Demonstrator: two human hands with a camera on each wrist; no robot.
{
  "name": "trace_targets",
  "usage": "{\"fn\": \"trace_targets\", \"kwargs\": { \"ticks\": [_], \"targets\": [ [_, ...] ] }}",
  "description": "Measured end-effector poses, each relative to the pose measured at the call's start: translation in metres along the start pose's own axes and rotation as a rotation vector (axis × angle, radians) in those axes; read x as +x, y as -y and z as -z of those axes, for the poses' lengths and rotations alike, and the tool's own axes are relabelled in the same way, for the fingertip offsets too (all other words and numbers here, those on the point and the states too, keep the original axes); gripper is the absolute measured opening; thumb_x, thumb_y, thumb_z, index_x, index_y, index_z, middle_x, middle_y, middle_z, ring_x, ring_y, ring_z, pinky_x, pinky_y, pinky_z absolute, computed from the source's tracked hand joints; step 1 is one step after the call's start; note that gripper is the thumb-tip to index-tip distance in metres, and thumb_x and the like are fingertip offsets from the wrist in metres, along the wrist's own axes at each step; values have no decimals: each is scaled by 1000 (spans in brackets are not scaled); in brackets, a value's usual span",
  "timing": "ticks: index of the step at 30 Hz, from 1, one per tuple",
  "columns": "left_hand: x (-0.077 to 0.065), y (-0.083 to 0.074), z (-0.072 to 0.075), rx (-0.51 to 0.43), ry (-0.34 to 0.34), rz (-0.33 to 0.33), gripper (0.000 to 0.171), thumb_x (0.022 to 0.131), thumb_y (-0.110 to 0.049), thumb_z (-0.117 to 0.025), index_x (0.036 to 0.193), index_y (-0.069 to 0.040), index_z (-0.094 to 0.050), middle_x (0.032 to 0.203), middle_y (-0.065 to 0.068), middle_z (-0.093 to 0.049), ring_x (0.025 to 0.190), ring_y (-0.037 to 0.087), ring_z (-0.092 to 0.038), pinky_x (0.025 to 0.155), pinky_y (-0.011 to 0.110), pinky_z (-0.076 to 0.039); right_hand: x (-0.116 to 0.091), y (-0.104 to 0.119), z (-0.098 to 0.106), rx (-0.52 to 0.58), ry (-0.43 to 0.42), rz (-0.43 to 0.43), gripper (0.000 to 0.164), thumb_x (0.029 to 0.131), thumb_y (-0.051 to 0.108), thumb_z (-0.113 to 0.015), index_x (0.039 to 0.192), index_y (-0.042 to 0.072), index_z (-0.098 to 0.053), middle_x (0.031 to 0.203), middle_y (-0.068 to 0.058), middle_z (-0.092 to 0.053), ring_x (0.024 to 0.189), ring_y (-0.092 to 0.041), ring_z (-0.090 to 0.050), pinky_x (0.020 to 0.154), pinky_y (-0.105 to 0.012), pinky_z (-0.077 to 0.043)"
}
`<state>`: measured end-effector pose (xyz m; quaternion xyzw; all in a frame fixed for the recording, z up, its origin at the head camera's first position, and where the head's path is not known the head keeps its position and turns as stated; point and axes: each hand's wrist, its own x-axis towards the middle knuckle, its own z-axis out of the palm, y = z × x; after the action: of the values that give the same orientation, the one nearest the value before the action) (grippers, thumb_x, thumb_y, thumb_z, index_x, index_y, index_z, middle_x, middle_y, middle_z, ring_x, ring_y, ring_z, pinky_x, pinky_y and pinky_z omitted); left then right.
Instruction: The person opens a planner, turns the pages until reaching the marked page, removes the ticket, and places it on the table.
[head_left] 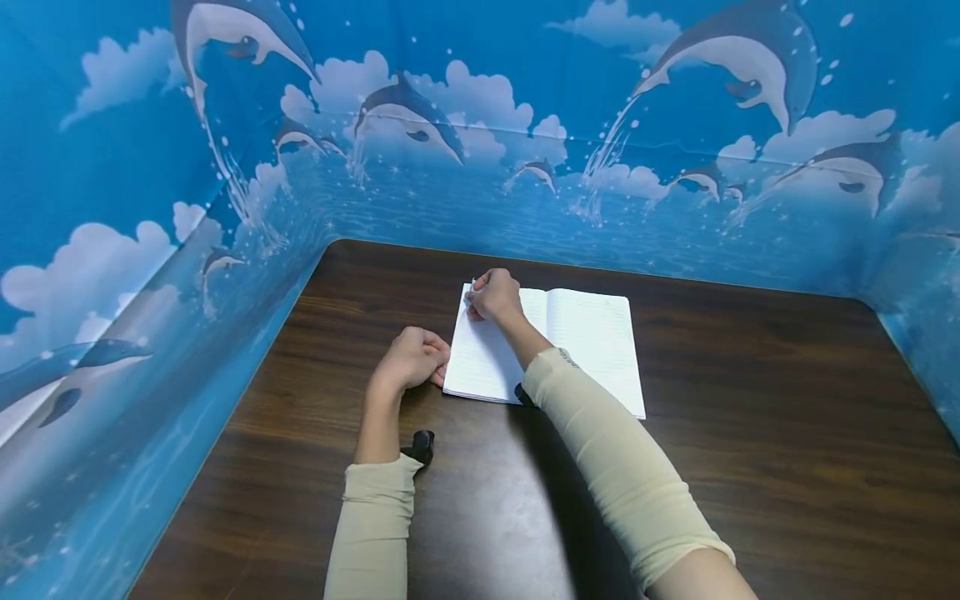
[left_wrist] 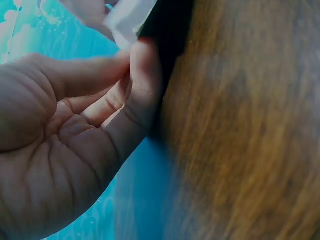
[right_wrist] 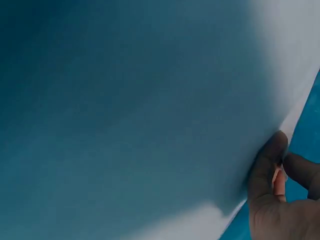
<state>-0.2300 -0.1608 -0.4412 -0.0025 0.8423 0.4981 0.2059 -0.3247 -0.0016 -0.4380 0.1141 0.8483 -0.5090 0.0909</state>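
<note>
On the dark brown wood-grain bench (head_left: 765, 400), our bare left hand (head_left: 409, 358) sits nearer, grip pinching (far as we can tell) the left edge of the open white lined paper notebook (head_left: 592, 342), which spreads rightward, fold (head_left: 548, 312) pointing away from us. Farther up that edge our bare right hand (head_left: 497, 296) pinches too. So: one bench, one notebook, two hands.

A rectangular white paper notebook (head_left: 596, 354) lay spread open and flat on the dark brown wood-grain bench (head_left: 765, 417), towards its far edge. Faint ruled lines crossed the right-hand page. The central fold ran away from the person, the near edge slanted slightly, and shadow fell across the left-hand page.
</note>
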Motion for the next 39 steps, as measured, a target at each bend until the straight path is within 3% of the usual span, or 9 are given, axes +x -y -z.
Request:
{"fn": "trace_targets", "kwargs": {
  "ticks": [4,7,11,16,20,30,39],
  "targets": [
    [0,0,-1,-20,7,-5,29,112,-12,-56,113,12,-71,76,6,-69,60,10,-66,61,24,-59,-4,-6,-4,-46,-48,27,12,98,9,-79,98,2,-69,83,-16,-78,50,-8,-64,57,-21,-57],
    [-1,-2,-1,14,-5,0,26,106,-18,-69,108,7,-73,70,3,-69,58,9,-66,61,24,-55,-8,-7,-5,-152,-75,94,16,97,17,-82,98,3,-73,87,-12,-78,58,-9,-63,58,-19,-51],
    [-1,-4,-2,63,-18,14,20,99,-14,-78,106,4,-72,69,2,-72,57,9,-65,61,25,-50,-12,-7,-5,-259,-57,175,19,96,21,-84,96,4,-76,91,-12,-80,67,-14,-63,61,-23,-47],
    [-2,-6,-5,82,-32,44,18,98,-11,-79,106,3,-71,72,4,-74,58,10,-66,60,25,-49,-17,-7,-2,-365,2,260,15,94,14,-85,104,4,-79,103,-10,-80,87,-21,-70,79,-32,-57],
    [-1,-9,-6,94,-45,46,16,97,-11,-80,103,2,-72,71,4,-74,58,10,-66,60,26,-49,-16,-10,10,-442,22,303,22,93,10,-86,113,5,-80,112,-12,-78,103,-26,-73,94,-40,-59],
    [-1,-9,-3,121,-62,61,17,98,-10,-78,106,4,-72,74,7,-75,60,12,-67,61,26,-48,-10,-22,67,-531,62,258,37,94,17,-86,127,2,-77,125,-15,-76,119,-30,-70,105,-43,-56],
    [-1,-6,-5,143,-56,80,19,100,-13,-77,110,2,-72,78,7,-77,64,13,-68,65,27,-49,-8,-43,148,-616,60,131,50,101,20,-77,141,-5,-65,146,-23,-66,138,-41,-61,113,-52,-51]
  ]
}}
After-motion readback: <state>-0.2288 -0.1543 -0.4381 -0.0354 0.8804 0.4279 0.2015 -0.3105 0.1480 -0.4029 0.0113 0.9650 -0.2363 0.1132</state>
